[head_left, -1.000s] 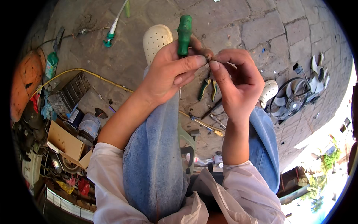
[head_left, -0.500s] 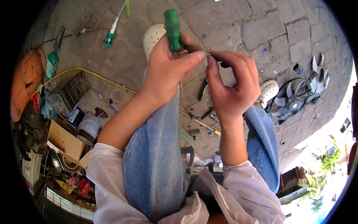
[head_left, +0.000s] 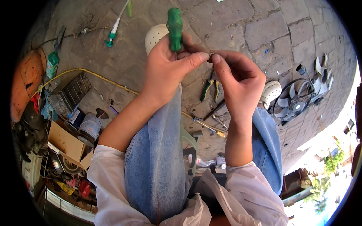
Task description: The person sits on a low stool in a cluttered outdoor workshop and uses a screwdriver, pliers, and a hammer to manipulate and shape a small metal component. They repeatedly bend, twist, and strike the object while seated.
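Standing close by. The person's two hands meet fingertip to fingertip over the paving (head_left: 264, 35). Left hand (head_left: 163, 73): closed round a green-handled screwdriver (head_left: 174, 30), handle upward in the crook of the thumb; its thumb and forefinger also reach the meeting point. Right hand (head_left: 243, 81): thumb and forefinger pinched together there. Between them, a tiny dark piece (head_left: 212, 53), too small and too covered to identify from here; probably both hands grip it.

Change: half a second ago the right fingers lay stretched out flatter; now that hand has rolled back, thumb up on the piece, and the pliers (head_left: 206, 90) show fully in the gap below. Screwdriver barely shifted over the same span. I read it as a re-set pinch, the left hand steadying, the right doing the fine work.

Around: pliers on the ground beneath, near the right wrist; a bladed fan (head_left: 297, 106) off right; an open cardboard box (head_left: 66, 142) off left.
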